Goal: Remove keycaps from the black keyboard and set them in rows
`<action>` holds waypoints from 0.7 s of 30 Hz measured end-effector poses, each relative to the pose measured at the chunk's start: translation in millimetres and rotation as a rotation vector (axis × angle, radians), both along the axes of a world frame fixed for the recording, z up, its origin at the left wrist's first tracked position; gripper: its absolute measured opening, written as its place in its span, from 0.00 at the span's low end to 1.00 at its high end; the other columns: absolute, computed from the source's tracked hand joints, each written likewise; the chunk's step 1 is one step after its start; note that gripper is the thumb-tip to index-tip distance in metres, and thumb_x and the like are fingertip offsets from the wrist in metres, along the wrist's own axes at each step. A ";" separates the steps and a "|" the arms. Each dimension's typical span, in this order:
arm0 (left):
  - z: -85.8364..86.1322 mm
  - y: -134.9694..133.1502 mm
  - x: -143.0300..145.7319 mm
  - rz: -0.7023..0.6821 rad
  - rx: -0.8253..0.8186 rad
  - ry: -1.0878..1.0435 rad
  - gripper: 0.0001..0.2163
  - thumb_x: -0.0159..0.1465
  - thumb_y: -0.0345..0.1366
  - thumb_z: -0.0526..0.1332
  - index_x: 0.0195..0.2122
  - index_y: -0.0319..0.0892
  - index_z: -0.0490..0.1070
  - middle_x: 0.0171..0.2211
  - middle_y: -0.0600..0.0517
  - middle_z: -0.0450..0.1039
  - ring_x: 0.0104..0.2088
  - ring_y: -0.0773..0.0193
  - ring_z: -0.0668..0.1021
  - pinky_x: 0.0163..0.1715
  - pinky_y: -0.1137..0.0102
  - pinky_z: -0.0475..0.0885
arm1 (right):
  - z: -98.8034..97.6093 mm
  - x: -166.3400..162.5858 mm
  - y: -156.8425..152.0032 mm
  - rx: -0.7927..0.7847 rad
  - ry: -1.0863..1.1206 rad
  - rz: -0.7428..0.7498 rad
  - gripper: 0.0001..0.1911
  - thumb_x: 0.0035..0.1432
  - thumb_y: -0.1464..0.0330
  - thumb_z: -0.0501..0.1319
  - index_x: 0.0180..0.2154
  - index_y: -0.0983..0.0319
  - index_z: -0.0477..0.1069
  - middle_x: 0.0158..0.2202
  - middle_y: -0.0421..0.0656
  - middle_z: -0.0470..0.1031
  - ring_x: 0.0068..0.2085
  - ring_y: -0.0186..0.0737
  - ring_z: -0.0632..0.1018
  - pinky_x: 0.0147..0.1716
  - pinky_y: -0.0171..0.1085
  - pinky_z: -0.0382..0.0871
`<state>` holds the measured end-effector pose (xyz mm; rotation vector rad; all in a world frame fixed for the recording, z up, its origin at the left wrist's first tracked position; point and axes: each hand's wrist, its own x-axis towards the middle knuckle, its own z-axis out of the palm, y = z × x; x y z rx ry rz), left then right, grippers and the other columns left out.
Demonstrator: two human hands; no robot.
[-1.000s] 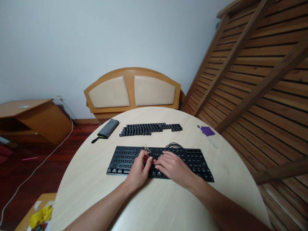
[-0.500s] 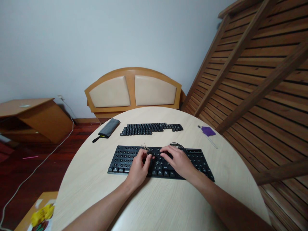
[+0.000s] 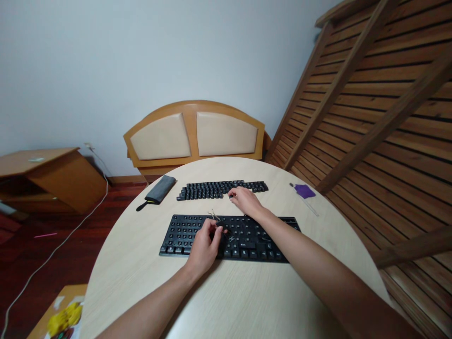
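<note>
A black keyboard (image 3: 181, 230) lies across the table in front of me, many of its keycaps off and the sockets showing. Over its middle, my left hand (image 3: 204, 245) is closed around a keycap puller (image 3: 221, 223) with a black body and thin metal prongs at its ends. Farther out, my right hand (image 3: 246, 201) pinches a small black keycap (image 3: 230, 195) at the gap in the front row of the loose keycaps (image 3: 203, 189). Those stand in rows on the table behind the keyboard. My right forearm hides the keyboard's right part.
A grey pouch (image 3: 160, 189) with a black strap lies at the table's left. On the right are a purple cloth piece (image 3: 304, 190) and a thin brush-like stick (image 3: 311, 207). The round table (image 3: 134, 278) stands near a headboard (image 3: 192, 106) and leaning wooden slats (image 3: 399, 141).
My right hand has moved from the keyboard out to the rows of loose keycaps, carrying a keycap. My left hand stays over the keyboard with the puller.
</note>
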<state>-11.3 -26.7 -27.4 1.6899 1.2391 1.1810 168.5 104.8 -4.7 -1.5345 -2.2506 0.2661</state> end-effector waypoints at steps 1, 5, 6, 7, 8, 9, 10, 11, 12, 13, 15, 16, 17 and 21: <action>0.2 0.1 -0.1 -0.002 -0.002 0.002 0.05 0.69 0.38 0.54 0.37 0.44 0.62 0.34 0.50 0.76 0.38 0.59 0.79 0.40 0.68 0.69 | -1.4 -3.0 2.9 -0.012 -0.006 -0.019 0.10 0.59 0.70 0.63 0.44 0.58 0.76 0.43 0.44 0.79 0.46 0.43 0.78 0.44 0.36 0.67; 0.6 0.3 -0.4 -0.003 -0.014 0.006 0.06 0.69 0.39 0.54 0.37 0.44 0.62 0.34 0.50 0.76 0.38 0.59 0.79 0.40 0.67 0.69 | -3.7 -12.4 6.7 -0.056 -0.030 -0.100 0.10 0.59 0.71 0.61 0.43 0.58 0.75 0.41 0.44 0.80 0.44 0.44 0.79 0.41 0.36 0.67; 0.6 0.2 -0.5 -0.003 -0.014 0.007 0.06 0.69 0.39 0.54 0.37 0.44 0.62 0.34 0.50 0.76 0.38 0.59 0.79 0.40 0.67 0.69 | -3.3 -13.9 6.3 -0.064 -0.036 -0.116 0.10 0.59 0.71 0.61 0.43 0.58 0.75 0.42 0.45 0.80 0.44 0.44 0.79 0.41 0.37 0.68; 0.6 0.1 -0.6 -0.003 -0.014 0.009 0.06 0.69 0.39 0.54 0.37 0.44 0.62 0.34 0.50 0.76 0.38 0.59 0.79 0.40 0.67 0.69 | -2.6 -15.2 5.7 -0.070 -0.041 -0.128 0.10 0.60 0.70 0.60 0.43 0.58 0.75 0.42 0.45 0.80 0.44 0.45 0.78 0.41 0.37 0.68; 0.6 0.0 -0.6 -0.001 -0.013 0.011 0.06 0.69 0.39 0.54 0.37 0.43 0.62 0.34 0.50 0.76 0.38 0.59 0.78 0.40 0.67 0.68 | -1.8 -16.3 5.1 -0.075 -0.046 -0.137 0.09 0.60 0.70 0.60 0.43 0.58 0.74 0.42 0.45 0.80 0.44 0.45 0.78 0.41 0.38 0.68; 0.6 -0.2 -0.6 -0.002 -0.013 0.013 0.06 0.69 0.39 0.53 0.37 0.43 0.62 0.34 0.50 0.76 0.38 0.59 0.78 0.40 0.67 0.68 | -1.1 -17.3 4.7 -0.080 -0.051 -0.143 0.09 0.60 0.70 0.60 0.43 0.58 0.74 0.43 0.45 0.80 0.45 0.45 0.78 0.41 0.38 0.68; 0.7 -0.4 -0.7 -0.001 -0.013 0.015 0.06 0.69 0.39 0.53 0.37 0.44 0.62 0.34 0.50 0.76 0.38 0.59 0.78 0.40 0.67 0.68 | -0.5 -18.1 4.6 -0.083 -0.054 -0.145 0.09 0.61 0.70 0.59 0.43 0.57 0.74 0.43 0.45 0.80 0.45 0.45 0.78 0.41 0.38 0.68; 0.8 -0.5 -0.7 -0.002 -0.015 0.019 0.06 0.69 0.39 0.53 0.37 0.44 0.62 0.34 0.50 0.76 0.38 0.59 0.78 0.40 0.67 0.68 | -0.1 -18.9 4.8 -0.086 -0.057 -0.145 0.09 0.61 0.70 0.59 0.43 0.57 0.74 0.43 0.44 0.80 0.45 0.44 0.78 0.41 0.37 0.68; 0.8 -0.5 -0.7 -0.002 -0.015 0.020 0.06 0.69 0.39 0.54 0.37 0.44 0.62 0.34 0.50 0.76 0.38 0.59 0.78 0.40 0.67 0.68 | -0.1 -19.6 5.3 -0.088 -0.058 -0.143 0.10 0.61 0.70 0.59 0.44 0.57 0.74 0.43 0.44 0.80 0.45 0.43 0.78 0.41 0.37 0.68; 0.8 -0.6 -0.8 -0.001 -0.015 0.020 0.06 0.69 0.40 0.54 0.37 0.44 0.62 0.34 0.50 0.76 0.38 0.59 0.78 0.40 0.67 0.68 | -0.3 -20.3 6.0 -0.089 -0.060 -0.141 0.10 0.61 0.70 0.59 0.44 0.57 0.74 0.43 0.44 0.80 0.45 0.43 0.78 0.41 0.36 0.67; 0.8 -0.5 -0.9 -0.001 -0.014 0.021 0.06 0.69 0.40 0.54 0.37 0.44 0.62 0.34 0.50 0.76 0.38 0.59 0.79 0.40 0.67 0.69 | -1.6 -21.6 7.8 -0.091 -0.062 -0.136 0.10 0.61 0.70 0.59 0.44 0.57 0.74 0.43 0.43 0.80 0.45 0.42 0.78 0.42 0.36 0.67; 0.8 -0.4 -0.9 0.000 -0.013 0.022 0.06 0.69 0.40 0.54 0.37 0.44 0.62 0.34 0.50 0.77 0.38 0.59 0.79 0.40 0.67 0.69 | -2.4 -22.2 8.6 -0.091 -0.062 -0.134 0.10 0.61 0.70 0.59 0.44 0.57 0.73 0.43 0.44 0.80 0.45 0.42 0.78 0.42 0.36 0.67; 0.8 -0.3 -1.0 -0.001 -0.013 0.024 0.06 0.69 0.39 0.54 0.37 0.44 0.62 0.34 0.50 0.77 0.38 0.59 0.79 0.40 0.67 0.69 | -3.2 -22.7 9.3 -0.091 -0.062 -0.133 0.10 0.62 0.69 0.59 0.45 0.57 0.73 0.44 0.44 0.79 0.45 0.42 0.78 0.43 0.36 0.67; 1.6 -0.3 -0.9 -0.005 -0.017 0.024 0.06 0.70 0.39 0.53 0.37 0.44 0.62 0.34 0.50 0.76 0.38 0.59 0.79 0.40 0.67 0.69 | -5.7 -24.3 9.5 -0.084 -0.056 -0.127 0.10 0.63 0.68 0.59 0.46 0.57 0.73 0.44 0.44 0.79 0.46 0.42 0.78 0.44 0.37 0.67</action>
